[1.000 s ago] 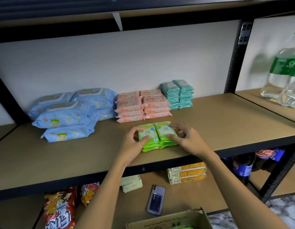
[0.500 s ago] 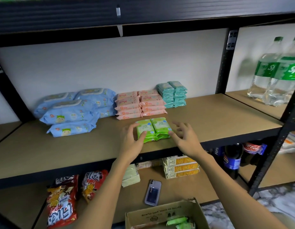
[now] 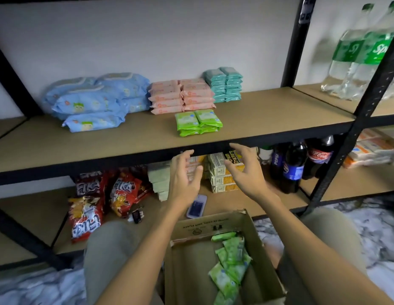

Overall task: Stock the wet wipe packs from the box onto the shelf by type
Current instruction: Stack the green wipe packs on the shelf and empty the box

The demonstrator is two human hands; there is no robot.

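Shelf (image 3: 268,119) edge lies bare beside green packs (image 3: 198,123); both hands' fingers (image 3: 192,172) spread, empty, below it.

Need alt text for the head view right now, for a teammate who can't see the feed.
Both hands, left hand and right hand, hang open and empty between the shelf and the cardboard box of loose green packs. On the shelf, green wipe packs sit in front of the blue, pink and teal stacks.
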